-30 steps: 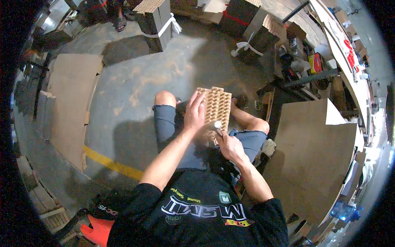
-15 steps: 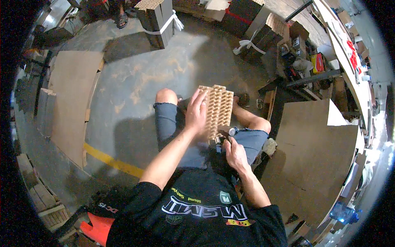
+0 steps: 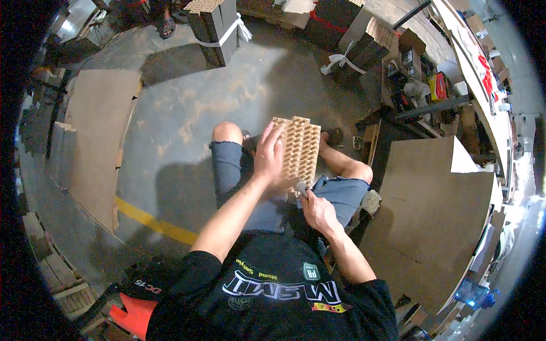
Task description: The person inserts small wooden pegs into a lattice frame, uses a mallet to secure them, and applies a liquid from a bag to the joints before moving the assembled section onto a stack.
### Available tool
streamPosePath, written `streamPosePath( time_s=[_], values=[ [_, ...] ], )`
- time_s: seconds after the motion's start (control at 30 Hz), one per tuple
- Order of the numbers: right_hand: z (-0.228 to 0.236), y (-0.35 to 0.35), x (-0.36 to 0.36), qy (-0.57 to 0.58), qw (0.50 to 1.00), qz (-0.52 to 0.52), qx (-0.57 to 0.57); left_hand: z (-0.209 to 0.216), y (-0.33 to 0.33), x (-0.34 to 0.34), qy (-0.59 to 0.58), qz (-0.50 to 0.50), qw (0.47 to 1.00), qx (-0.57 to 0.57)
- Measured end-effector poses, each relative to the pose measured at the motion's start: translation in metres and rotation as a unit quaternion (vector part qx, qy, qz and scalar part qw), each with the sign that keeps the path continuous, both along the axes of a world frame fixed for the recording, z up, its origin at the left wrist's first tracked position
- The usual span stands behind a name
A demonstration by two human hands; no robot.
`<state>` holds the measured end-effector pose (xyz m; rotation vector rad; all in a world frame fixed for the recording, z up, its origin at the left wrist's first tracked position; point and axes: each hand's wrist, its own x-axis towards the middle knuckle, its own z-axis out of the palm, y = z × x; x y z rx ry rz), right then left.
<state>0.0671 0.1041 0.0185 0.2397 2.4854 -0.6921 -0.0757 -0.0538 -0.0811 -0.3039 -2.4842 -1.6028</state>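
Between our two knees (image 3: 226, 132) we have a tan block (image 3: 300, 149) with rows and rows of little slots in it. Our left hand (image 3: 269, 161) lies on the block's left edge, with its fingers stretched toward the far left corner; we can't tell if it grips. Our right hand (image 3: 320, 213) is closed around a tool (image 3: 301, 186) with a round, pale head, which is over the block's near end. We wear blue shorts (image 3: 227, 173). Near the far edge of the floor (image 3: 199, 105), a tall grey bundle (image 3: 207, 27) stands with a white band (image 3: 243, 29) tied around it. Toward the floor's left edge we see a big brown board (image 3: 99, 136) and a yellow stripe (image 3: 156, 221)
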Motion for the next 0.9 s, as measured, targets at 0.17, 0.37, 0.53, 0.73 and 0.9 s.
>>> streamPosePath(
  time_s=[0.17, 0.37, 0.53, 0.73, 0.9],
  values=[
    [0.010, 0.004, 0.003, -0.002, 0.999, -0.032, -0.041, -0.003, -0.001, 0.001, -0.032, -0.003, 0.999, 0.005],
    [-0.010, 0.010, 0.030, -0.003, 1.000, 0.007, -0.007, 0.001, 0.001, 0.000, -0.010, 0.001, 1.000, 0.021],
    [-0.013, 0.014, 0.027, 0.004, 1.000, -0.002, -0.009, -0.005, 0.000, 0.001, -0.020, -0.001, 1.000, 0.015],
    [-0.022, 0.009, 0.030, 0.038, 0.999, 0.039, -0.002, -0.004, -0.001, 0.001, -0.012, 0.003, 1.000, 0.018],
    [0.005, 0.005, 0.014, 0.008, 1.000, -0.009, 0.004, 0.004, 0.000, 0.003, -0.049, -0.008, 0.999, 0.015]
  ],
)
